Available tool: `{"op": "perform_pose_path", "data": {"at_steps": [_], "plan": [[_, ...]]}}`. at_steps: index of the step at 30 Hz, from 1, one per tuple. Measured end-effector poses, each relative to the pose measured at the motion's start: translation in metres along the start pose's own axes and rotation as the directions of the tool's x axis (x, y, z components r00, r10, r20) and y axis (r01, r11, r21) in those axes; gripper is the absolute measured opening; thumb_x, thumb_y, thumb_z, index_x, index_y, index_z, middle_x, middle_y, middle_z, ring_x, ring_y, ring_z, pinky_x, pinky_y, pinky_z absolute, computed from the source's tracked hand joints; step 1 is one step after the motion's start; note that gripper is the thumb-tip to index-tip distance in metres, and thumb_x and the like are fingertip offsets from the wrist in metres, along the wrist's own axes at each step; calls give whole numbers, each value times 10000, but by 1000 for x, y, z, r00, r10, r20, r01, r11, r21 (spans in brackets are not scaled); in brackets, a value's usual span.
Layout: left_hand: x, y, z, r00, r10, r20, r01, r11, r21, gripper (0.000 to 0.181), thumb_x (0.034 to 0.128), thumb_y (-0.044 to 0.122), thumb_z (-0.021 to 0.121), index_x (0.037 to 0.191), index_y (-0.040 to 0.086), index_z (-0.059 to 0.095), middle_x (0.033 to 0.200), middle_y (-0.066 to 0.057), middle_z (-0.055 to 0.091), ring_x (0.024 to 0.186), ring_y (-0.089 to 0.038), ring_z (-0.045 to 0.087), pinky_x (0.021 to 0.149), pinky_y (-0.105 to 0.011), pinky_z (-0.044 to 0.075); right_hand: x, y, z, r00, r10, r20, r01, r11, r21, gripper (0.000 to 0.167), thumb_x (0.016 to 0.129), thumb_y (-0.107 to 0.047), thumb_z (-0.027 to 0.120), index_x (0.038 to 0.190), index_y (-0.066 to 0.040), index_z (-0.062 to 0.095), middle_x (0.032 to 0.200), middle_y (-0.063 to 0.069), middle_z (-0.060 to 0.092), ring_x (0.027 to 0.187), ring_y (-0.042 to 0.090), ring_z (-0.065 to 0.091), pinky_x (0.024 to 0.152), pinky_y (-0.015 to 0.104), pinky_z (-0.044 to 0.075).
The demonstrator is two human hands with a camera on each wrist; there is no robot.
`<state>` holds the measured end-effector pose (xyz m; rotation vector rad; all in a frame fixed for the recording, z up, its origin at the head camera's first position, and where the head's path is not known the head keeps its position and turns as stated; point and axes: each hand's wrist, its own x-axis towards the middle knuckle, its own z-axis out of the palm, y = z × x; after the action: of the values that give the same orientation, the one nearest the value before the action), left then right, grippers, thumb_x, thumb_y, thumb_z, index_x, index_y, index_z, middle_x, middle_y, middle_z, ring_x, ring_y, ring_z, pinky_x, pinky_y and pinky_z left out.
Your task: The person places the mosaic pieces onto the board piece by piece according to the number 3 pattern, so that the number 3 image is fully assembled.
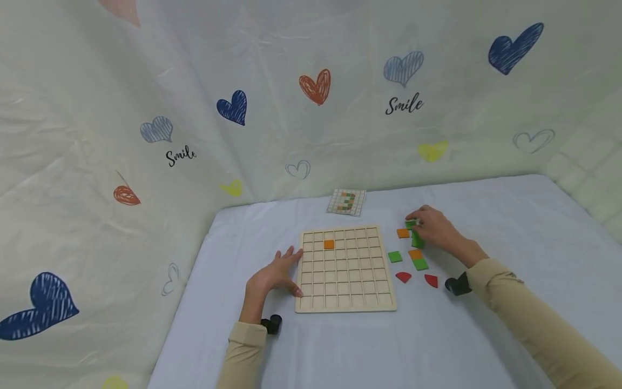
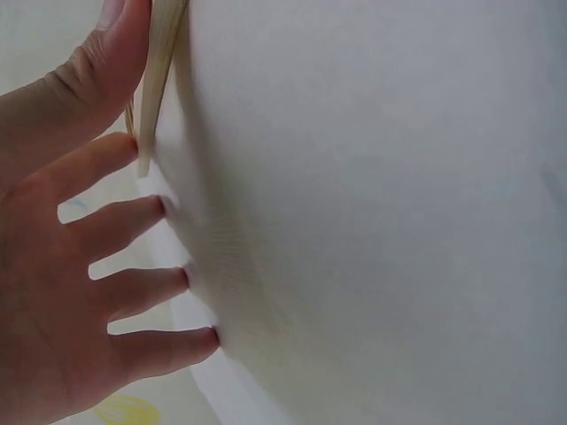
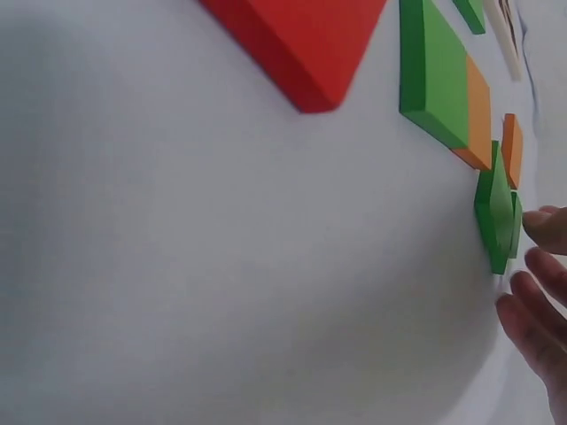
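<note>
My left hand (image 1: 276, 273) lies at the left side of a square wooden grid board (image 1: 386, 309), fingers spread, with thumb and index finger touching its edge. In the left wrist view the left hand's other fingertips (image 2: 177, 279) rest on the white cloth. One orange square tile (image 1: 329, 245) sits in the board's upper part. My right hand (image 1: 434, 227) is over the green pieces right of the board, thumb and fingers around a small green tile (image 1: 411, 223). Whether they pinch it is unclear. Just below lies another green piece (image 1: 417, 240), partly covered by the hand.
Between board and right arm lie an orange tile (image 1: 403, 233), a green tile (image 1: 395, 256), an orange tile (image 1: 415, 254) against a green one (image 1: 420, 264), and two red rounded pieces (image 1: 403, 276). A patterned card (image 1: 347, 202) lies behind the board, near the back wall cloth.
</note>
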<state>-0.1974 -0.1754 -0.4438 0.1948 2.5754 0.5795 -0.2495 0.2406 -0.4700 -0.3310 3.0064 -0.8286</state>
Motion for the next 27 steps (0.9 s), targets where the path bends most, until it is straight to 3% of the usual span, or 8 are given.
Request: {"op": "perform_pose_path", "data": {"at_steps": [10, 19, 27], "plan": [[0, 2, -1, 1000, 6, 0, -6, 1000, 3, 1140, 696, 164, 954, 1636, 197, 309, 1736, -82, 136, 1600, -399, 23, 1228, -672, 179, 9, 2, -1, 999, -24, 37, 25, 999, -40, 278, 924, -31, 697, 1162, 112, 701, 1108, 257, 647, 950, 355, 586, 845, 508, 551], [0, 5, 0, 1000, -10, 2, 10, 1000, 2, 1128, 701, 133, 948, 1633, 183, 316, 1735, -96, 137, 1598, -408, 24, 1212, -694, 195, 13, 2, 2, 997, 63, 51, -67, 995, 78, 271, 938, -33, 707, 1165, 86, 617, 1111, 260, 649, 967, 364, 597, 857, 475, 577], [0, 6, -1, 1000, -11, 7, 11, 1000, 6, 1131, 704, 122, 944, 1637, 196, 307, 1735, -88, 131, 1599, -402, 20, 1208, -697, 203, 9, 4, -2, 1000, 4, 7, -5, 996, 87, 239, 966, -37, 656, 1181, 61, 694, 1114, 251, 689, 969, 366, 612, 847, 484, 572]]}}
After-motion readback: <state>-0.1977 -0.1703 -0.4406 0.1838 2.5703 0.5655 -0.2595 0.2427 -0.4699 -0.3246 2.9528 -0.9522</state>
